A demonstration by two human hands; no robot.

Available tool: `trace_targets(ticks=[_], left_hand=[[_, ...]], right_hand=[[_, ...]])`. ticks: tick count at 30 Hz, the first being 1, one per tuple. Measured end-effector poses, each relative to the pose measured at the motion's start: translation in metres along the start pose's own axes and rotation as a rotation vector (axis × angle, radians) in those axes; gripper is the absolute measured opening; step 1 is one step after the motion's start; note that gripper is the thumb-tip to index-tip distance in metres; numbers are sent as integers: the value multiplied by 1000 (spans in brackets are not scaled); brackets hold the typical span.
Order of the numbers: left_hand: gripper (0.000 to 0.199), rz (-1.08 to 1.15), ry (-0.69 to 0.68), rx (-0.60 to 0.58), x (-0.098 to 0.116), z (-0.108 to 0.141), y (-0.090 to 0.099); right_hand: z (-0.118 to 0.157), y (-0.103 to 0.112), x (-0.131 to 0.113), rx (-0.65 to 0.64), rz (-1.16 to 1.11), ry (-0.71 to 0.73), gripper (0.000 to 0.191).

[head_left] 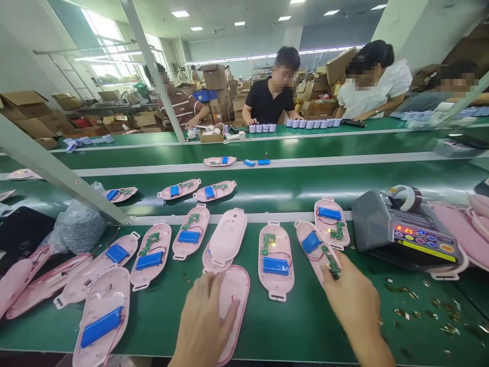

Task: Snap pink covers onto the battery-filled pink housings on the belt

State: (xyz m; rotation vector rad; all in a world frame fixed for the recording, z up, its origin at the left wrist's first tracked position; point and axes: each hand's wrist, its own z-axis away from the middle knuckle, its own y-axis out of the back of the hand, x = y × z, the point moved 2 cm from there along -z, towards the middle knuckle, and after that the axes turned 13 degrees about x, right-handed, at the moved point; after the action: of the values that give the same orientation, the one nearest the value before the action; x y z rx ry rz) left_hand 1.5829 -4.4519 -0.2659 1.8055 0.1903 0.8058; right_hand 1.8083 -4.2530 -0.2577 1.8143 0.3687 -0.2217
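Observation:
My right hand (353, 293) has its fingers closed on a green circuit board (331, 260) at the lower end of a pink shell (306, 232), which also carries a blue battery (311, 241). My left hand (202, 316) lies over the left edge of an upside or inner-facing pink shell (239, 290), thumb and fingers apart; whether it grips the shell is unclear. Between my hands rests a pink shell (275, 290) with a blue battery (275, 266), a board and a small lit yellow light. Behind my left hand, one pink cover (228, 234) overlaps another shell.
A grey tape dispenser (401, 234) showing red digits stands at the right, with shiny scraps (435, 306) before it. Several pink shells line the left of the green bench (153, 326). Several people work across the line near purple parts (313, 124).

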Motion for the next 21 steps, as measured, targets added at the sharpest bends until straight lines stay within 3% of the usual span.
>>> trace_targets(ticks=[4,7,11,15,17,19,21], left_hand=[[70,371,107,-174,57,-42,-19],[80,559,265,-270,82,-70,-43],[65,806,416,-240,85,-89,-61],[52,989,488,-267,87,-93,-66],[57,1044,525,-234,95,-86,-72],[73,1129,547,-190,105,-77,-80],[85,1154,595,-237,112,-73,-87]], right_hand=[[26,-18,-34,290,-140,312,48],[49,-37,-53,394,-220,454,53],[68,-49,-59,373,-328,577,70],[66,-48,-41,237,-440,616,67],[68,-48,-26,222,-493,669,63],[70,-49,-13,257,-521,756,66],[67,-53,-8,268,-557,817,69]])
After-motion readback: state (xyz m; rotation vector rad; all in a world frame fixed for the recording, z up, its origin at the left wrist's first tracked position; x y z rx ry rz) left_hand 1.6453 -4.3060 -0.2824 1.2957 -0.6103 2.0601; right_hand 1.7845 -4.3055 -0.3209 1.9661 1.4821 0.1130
